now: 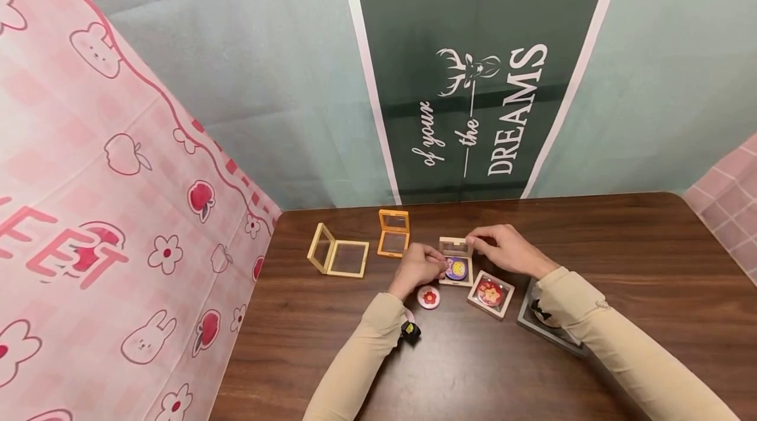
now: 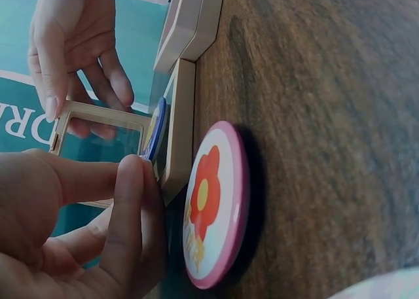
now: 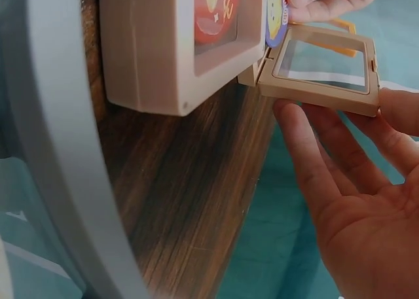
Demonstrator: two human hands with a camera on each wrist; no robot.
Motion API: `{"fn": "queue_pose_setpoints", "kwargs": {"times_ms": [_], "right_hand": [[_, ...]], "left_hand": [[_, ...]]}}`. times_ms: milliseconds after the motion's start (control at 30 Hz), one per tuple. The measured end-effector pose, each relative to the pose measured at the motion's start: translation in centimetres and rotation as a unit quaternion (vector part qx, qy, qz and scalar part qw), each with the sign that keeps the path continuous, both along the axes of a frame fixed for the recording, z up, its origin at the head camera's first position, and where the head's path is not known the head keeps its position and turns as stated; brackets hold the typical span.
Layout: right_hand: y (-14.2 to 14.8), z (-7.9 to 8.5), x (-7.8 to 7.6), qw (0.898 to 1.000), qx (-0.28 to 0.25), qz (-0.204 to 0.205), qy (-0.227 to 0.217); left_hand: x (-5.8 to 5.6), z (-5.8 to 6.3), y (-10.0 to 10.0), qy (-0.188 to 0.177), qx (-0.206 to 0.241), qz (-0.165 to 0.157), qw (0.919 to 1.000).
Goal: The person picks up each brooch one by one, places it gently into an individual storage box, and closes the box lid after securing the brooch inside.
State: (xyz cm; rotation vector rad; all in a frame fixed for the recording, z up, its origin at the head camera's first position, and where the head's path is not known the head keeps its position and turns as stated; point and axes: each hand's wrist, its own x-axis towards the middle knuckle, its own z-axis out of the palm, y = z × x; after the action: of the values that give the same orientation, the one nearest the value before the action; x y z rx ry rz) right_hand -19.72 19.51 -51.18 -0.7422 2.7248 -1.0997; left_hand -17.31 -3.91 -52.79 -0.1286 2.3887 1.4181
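Note:
A small beige display case lies unfolded on the table, its clear-windowed lid raised. My left hand pinches a round purple badge with a yellow figure between thumb and fingertips, in the case's base. On the far side, my right hand holds the lid's edge, thumb on the rim and fingers behind it in the right wrist view. Nearest to my left hand lies a round badge with a red flower, pink at its edge. A closed beige case with a red badge inside stands beside the open one.
Two unfolded cases, one pale yellow and one orange, stand at the back left. A larger grey case lies partly under my right forearm. Printed cloths hang behind the table and at its left.

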Motion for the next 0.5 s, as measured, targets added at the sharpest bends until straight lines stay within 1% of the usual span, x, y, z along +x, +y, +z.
{"fn": "queue_pose_setpoints", "kwargs": {"times_ms": [400, 500], "right_hand": [[0.00, 0.00, -0.13, 1.000, 0.000, 0.000, -0.002], [0.11, -0.06, -0.13, 1.000, 0.000, -0.001, -0.002]], "left_hand": [[-0.28, -0.30, 0.07, 0.002, -0.020, -0.003, 0.9998], [-0.23, -0.32, 0.16, 0.002, -0.016, 0.001, 0.9999]]}}
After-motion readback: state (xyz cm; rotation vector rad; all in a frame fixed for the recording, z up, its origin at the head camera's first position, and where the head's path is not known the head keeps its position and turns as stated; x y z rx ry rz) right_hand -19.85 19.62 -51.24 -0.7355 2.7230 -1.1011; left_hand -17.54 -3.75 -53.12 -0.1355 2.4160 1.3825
